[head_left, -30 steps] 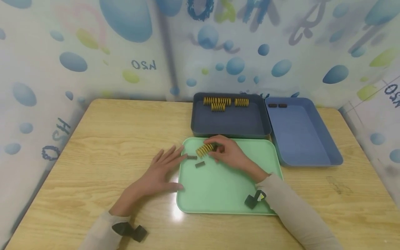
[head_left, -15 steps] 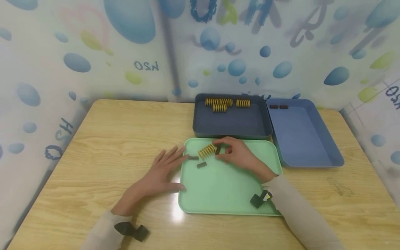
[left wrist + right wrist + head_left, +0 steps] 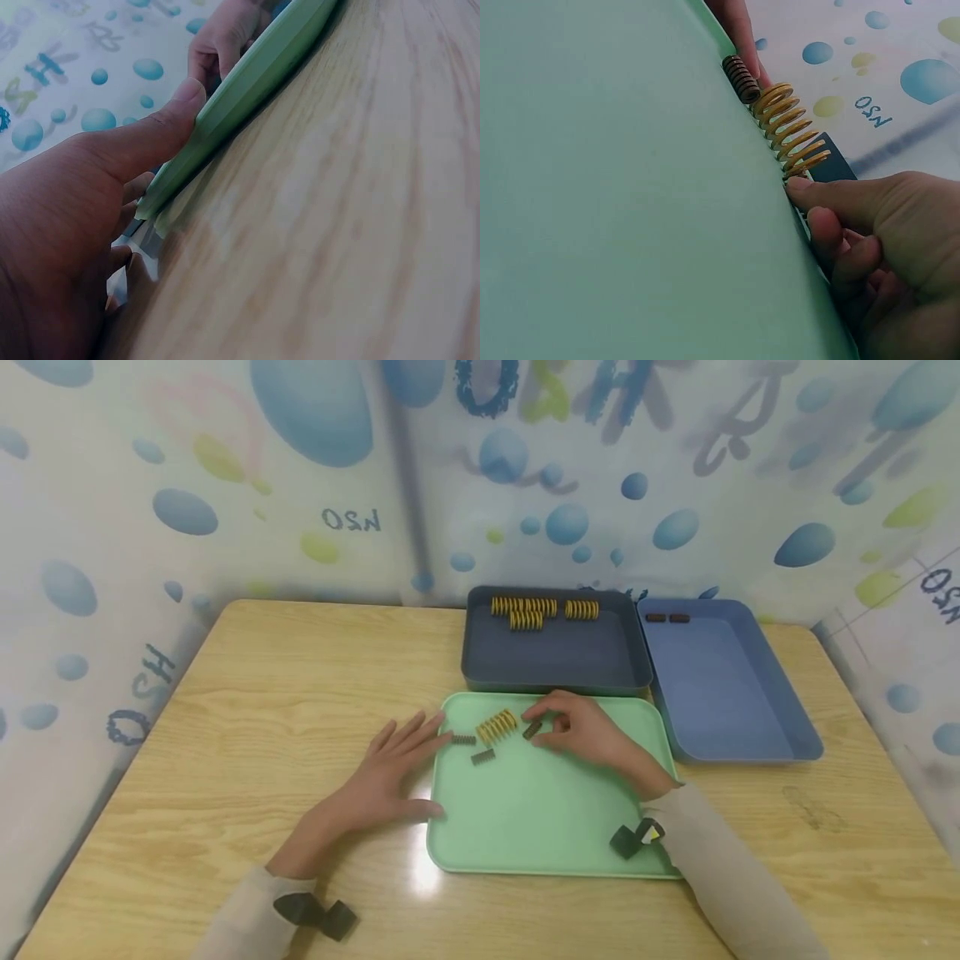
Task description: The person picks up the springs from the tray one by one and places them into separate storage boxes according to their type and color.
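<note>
A small dark spring (image 3: 532, 729) lies near the far edge of the green tray (image 3: 525, 827), pinched at the fingertips of the right hand (image 3: 588, 735), whose grip is curled closed around it. Just left of it a larger yellow spring (image 3: 497, 726) rests on the tray, close to the right thumb in the right wrist view. The left hand (image 3: 382, 777) lies flat on the worktop (image 3: 247, 710), grip open, thumb (image 3: 161, 127) pressed against the tray's left edge.
</note>
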`<action>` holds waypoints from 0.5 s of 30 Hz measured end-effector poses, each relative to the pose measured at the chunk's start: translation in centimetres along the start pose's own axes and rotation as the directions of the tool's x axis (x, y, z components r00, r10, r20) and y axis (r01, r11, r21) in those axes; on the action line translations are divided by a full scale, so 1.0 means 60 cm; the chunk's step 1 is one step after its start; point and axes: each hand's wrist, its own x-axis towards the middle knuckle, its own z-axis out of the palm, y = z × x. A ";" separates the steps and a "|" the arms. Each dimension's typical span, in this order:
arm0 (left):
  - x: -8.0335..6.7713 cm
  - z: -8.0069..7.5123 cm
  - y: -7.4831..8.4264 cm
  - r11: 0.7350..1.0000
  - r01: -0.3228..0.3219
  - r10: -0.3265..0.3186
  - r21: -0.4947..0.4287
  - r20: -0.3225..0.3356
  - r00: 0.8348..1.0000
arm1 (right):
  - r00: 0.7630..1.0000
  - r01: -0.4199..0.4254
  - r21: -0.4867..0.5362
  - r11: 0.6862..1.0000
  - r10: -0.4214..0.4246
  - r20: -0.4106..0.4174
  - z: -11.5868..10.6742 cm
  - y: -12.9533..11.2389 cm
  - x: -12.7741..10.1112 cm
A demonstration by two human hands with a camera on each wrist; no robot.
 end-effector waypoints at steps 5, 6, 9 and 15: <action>0.000 0.000 0.001 1.000 0.004 -0.004 0.003 0.004 1.000 | 1.000 0.018 0.008 1.000 -0.018 0.003 -0.002 0.001 -0.003; 0.001 0.000 0.001 1.000 0.006 -0.006 0.004 0.005 1.000 | 1.000 0.023 0.011 1.000 -0.023 0.007 -0.002 0.002 -0.003; 0.001 0.000 0.001 1.000 0.009 -0.009 0.006 0.007 1.000 | 0.999 0.035 0.024 0.999 -0.036 0.015 -0.002 0.005 -0.003; 0.001 -0.001 0.002 1.000 0.006 -0.006 0.007 0.007 1.000 | 1.000 0.015 0.010 1.000 -0.015 0.024 -0.010 -0.018 -0.009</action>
